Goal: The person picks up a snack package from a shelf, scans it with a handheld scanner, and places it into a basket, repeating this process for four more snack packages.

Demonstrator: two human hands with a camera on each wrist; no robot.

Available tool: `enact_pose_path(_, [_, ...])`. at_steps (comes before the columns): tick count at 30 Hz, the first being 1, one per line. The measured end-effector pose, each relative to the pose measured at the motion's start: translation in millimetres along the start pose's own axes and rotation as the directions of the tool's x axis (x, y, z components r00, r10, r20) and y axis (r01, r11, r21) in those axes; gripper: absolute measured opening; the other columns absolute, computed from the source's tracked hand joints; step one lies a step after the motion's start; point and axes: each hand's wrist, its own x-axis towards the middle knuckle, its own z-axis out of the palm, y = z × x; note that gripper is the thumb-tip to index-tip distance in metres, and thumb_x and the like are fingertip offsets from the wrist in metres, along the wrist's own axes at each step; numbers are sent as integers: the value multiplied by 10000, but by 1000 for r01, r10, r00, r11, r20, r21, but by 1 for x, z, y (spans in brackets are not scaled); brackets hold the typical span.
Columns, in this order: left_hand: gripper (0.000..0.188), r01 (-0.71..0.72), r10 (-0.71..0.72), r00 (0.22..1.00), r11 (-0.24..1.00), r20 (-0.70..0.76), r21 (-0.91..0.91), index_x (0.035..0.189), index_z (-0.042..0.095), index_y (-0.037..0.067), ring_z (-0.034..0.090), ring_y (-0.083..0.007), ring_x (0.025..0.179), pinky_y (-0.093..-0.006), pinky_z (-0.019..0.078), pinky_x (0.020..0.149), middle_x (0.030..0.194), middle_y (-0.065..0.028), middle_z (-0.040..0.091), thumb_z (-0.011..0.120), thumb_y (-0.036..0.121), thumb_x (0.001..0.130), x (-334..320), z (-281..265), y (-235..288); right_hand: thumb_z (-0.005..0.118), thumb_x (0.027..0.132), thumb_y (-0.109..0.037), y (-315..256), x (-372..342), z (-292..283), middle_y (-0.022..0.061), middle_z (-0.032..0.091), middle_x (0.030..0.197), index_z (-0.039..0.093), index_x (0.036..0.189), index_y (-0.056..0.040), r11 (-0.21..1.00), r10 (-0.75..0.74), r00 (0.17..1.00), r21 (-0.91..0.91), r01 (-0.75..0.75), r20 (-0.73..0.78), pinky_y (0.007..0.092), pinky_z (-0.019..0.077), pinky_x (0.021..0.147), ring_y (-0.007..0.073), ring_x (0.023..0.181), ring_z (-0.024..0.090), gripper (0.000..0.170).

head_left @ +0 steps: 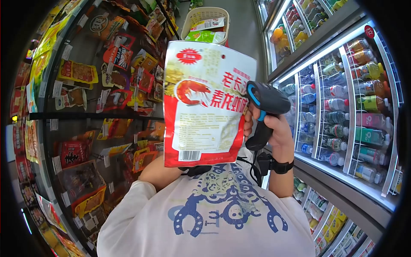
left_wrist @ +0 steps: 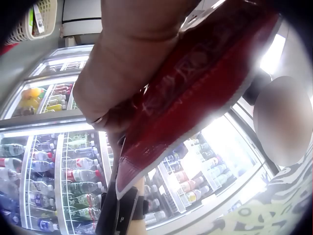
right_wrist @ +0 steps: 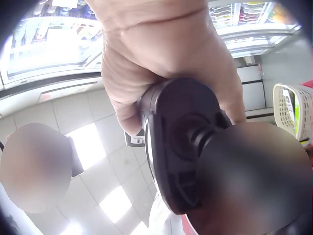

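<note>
A white-and-red snack bag point(head_left: 201, 128) with a shrimp picture and a barcode point(head_left: 189, 155) at its bottom left faces up in the head view. My left arm goes behind it, and the left hand point(left_wrist: 132, 58) grips the bag, seen in the left wrist view; the bag hides most of that hand in the head view. My right hand point(head_left: 280, 128) holds a black-and-blue handheld barcode scanner point(head_left: 269, 99) by its handle at the bag's right edge. The scanner's head overlaps the printed lettering. In the right wrist view, the thumb and fingers wrap the scanner's dark body point(right_wrist: 183, 142).
Racks of hanging snack packets point(head_left: 115, 98) line the left side. On the right stand lit drink coolers with rows of bottles point(head_left: 336, 105) behind a metal frame point(head_left: 317, 43). Ahead on the floor is a cream basket point(head_left: 186, 26) holding a green packet point(head_left: 206, 36) and a white one.
</note>
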Motion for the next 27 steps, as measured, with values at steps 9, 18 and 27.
enact_pose_path(9, [548,13,101,915,961,-391,277,1263,408,4,477,-264,1146,-410,406,974,1238,-147,470,504,414,913,-17,29,7,669,755,-148,3,10,14,62,599,913,592,1014,6,987,-63,976,-157,30,-208,244,472,696,129,837,569,311])
enact_pose_path(18, [708,27,138,852,952,-504,306,1374,334,-9,487,-280,1220,-431,406,1008,1372,-179,440,415,534,927,-66,61,64,635,785,-47,-16,9,-1,29,615,892,584,1065,-23,987,-138,934,-129,100,-328,256,462,689,94,774,550,286])
enact_pose_path(27, [488,115,305,802,765,-513,634,1283,433,-21,608,-186,1027,-342,497,894,1188,-123,593,636,66,849,-55,81,50,688,777,-71,-33,21,8,15,631,891,604,1076,-21,904,-285,880,-412,116,-379,231,462,674,77,792,561,314])
